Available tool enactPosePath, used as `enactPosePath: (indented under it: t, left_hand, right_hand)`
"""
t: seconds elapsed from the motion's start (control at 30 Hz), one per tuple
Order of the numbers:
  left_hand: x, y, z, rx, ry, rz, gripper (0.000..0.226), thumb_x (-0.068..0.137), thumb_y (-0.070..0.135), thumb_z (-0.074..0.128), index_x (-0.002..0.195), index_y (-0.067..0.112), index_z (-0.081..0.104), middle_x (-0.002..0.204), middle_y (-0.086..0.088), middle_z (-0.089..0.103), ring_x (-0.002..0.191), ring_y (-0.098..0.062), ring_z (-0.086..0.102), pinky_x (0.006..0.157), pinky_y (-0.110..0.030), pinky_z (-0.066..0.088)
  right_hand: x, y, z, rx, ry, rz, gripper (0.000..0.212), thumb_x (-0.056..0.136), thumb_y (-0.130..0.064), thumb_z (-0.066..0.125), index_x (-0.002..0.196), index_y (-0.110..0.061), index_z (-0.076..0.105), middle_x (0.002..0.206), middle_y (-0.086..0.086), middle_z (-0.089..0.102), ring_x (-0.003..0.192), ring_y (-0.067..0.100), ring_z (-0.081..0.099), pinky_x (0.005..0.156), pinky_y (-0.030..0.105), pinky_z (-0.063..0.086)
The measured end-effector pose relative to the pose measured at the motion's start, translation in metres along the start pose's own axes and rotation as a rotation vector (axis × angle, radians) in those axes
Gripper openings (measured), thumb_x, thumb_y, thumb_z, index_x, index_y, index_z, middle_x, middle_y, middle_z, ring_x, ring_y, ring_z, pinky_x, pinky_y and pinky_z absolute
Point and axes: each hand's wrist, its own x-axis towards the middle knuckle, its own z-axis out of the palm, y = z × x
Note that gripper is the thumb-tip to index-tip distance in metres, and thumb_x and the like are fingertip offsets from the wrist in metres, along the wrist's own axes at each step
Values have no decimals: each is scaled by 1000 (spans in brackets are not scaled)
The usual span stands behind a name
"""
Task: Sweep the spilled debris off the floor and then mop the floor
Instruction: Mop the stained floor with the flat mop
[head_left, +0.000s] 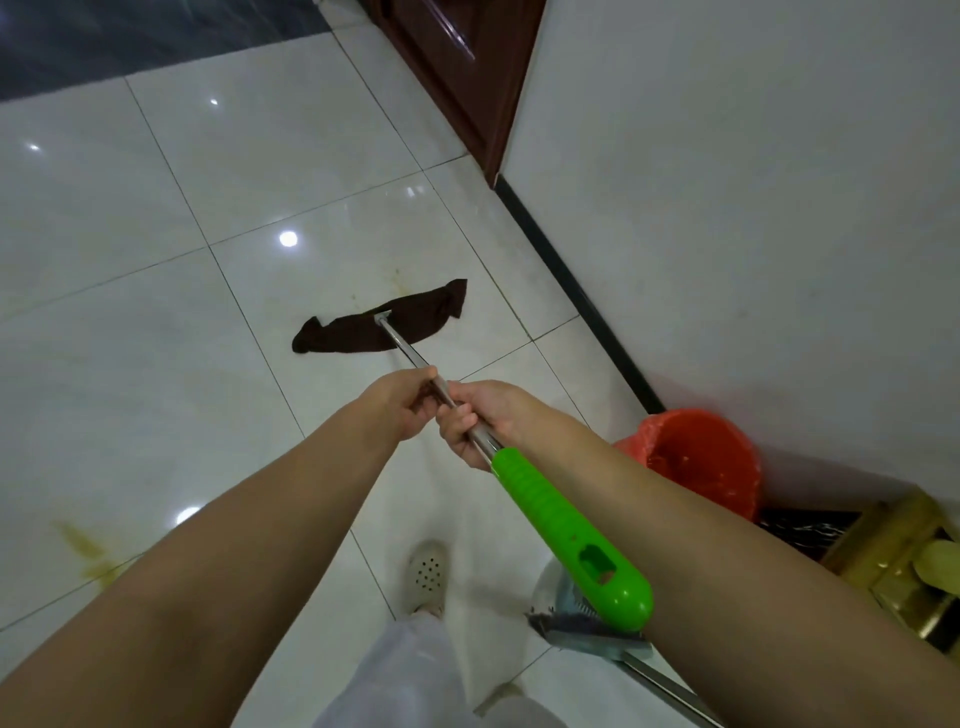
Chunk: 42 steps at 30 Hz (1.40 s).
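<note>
Mop (498, 452): dark cloth head (379, 325) flat on white tile floor (156, 338), centre frame, faint yellowish smear at its 12 o'clock. Metal shaft runs toward 5 o'clock into green grip (571, 535). Left hand (402, 402) curled round shaft; right hand (475, 421) fisted just behind it, touching. Yellow stain (85, 551) at 8 o'clock. Red bucket (696, 457) against wall at 3 o'clock. Dustpan (587, 626) near 5 o'clock, behind the grip.
</note>
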Motion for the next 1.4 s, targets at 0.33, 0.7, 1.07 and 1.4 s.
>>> enactPosePath:
  t: [0.33, 0.7, 1.07, 1.4]
  left_hand:
    - [41, 75, 1, 41, 20, 6, 34, 98, 11, 48, 65, 3, 48, 115, -14, 64, 30, -14, 54, 32, -17, 46]
    - [11, 55, 17, 91, -16, -85, 27, 97, 6, 47, 71, -2, 48, 55, -12, 58, 47, -16, 56, 29, -22, 43]
    - [-40, 13, 37, 57, -78, -45, 33, 96, 5, 47, 64, 5, 44, 38, -6, 47, 18, -7, 41, 26, -11, 35]
    - [-63, 40, 53, -41, -127, 77, 31, 96, 2, 46, 65, 6, 43, 62, -5, 40, 23, -5, 45, 30, -13, 39]
  right_hand:
    - [45, -51, 55, -83, 77, -48, 29, 101, -14, 38, 74, -10, 47, 63, 1, 41, 21, 3, 31, 24, 10, 27]
    - [9, -35, 36, -14, 97, -79, 24, 101, -12, 40, 81, -11, 52, 40, 3, 47, 26, 4, 33, 27, 9, 31]
    - [-56, -20, 24, 6, 155, -55, 27, 101, -7, 38, 76, -4, 48, 36, 6, 42, 21, 5, 32, 26, 8, 29]
    - [-83, -43, 38, -117, 126, -108, 27, 101, -9, 40, 76, -4, 47, 33, 5, 42, 19, 5, 31, 26, 7, 28]
